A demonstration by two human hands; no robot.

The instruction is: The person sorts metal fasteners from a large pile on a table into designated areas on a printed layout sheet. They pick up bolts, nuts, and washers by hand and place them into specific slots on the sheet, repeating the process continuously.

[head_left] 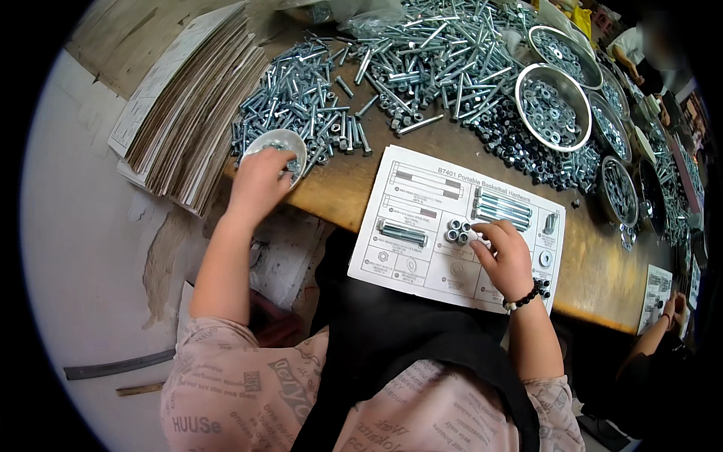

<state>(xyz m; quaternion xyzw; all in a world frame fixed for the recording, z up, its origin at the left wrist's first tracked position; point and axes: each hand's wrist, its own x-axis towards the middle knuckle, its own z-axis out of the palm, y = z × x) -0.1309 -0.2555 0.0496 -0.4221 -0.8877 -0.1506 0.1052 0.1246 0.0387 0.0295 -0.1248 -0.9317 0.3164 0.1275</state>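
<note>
A worn wooden table [595, 279] stretches ahead, my printed sheet [433, 260] overhanging its near edge. Left of the sheet, my left hand [263, 175] dips into a white bowl [300, 143]. On the sheet, my right hand [506, 260] curls beside clustered nuts [453, 235]; I'd leave them grouped, nudging none. Whether either hand pinches anything I can't tell: bowl and fingers hide it.

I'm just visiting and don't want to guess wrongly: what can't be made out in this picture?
All in the head view:
- Left hand: its own fingers hide what, if anything, they pinch in the white bowl.
- Right hand: its fingers obscure whether they touch the grouped nuts.
- Printed sheet: fine print too small; the right hand covers part.
- Co-worker's hand, far right: too small for detail.
</note>
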